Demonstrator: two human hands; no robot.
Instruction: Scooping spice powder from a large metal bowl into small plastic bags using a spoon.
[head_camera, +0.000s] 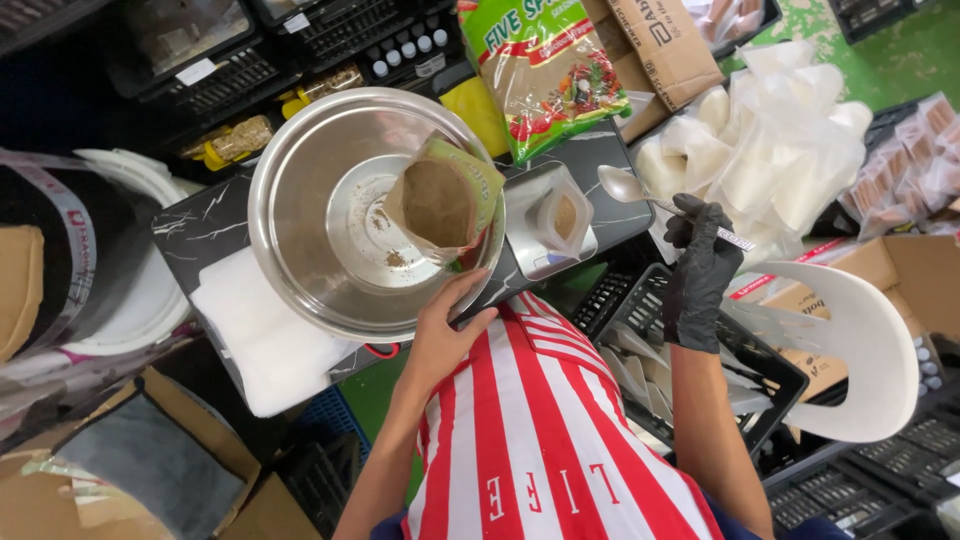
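Note:
My bare left hand (447, 325) holds an open bag of brown powder (442, 203) tipped over the rim of a large steel bowl (300, 230). A little powder lies in the bowl's bottom. My right hand (697, 270), in a black glove, grips a metal spoon (640, 195) whose empty bowl points left, just right of a small clear pouch (562, 215). That pouch stands open with some brown powder in it on a small scale (530, 255) on the dark marble-look table (205, 225).
A big sealed bag of brown spice (545, 70) leans at the table's back. Clear empty pouches (780, 140) pile up on the right, beside cardboard boxes (900, 275) and black crates (760, 370). A white chair back (860, 350) is at my right. White padding (255, 330) lies under the bowl.

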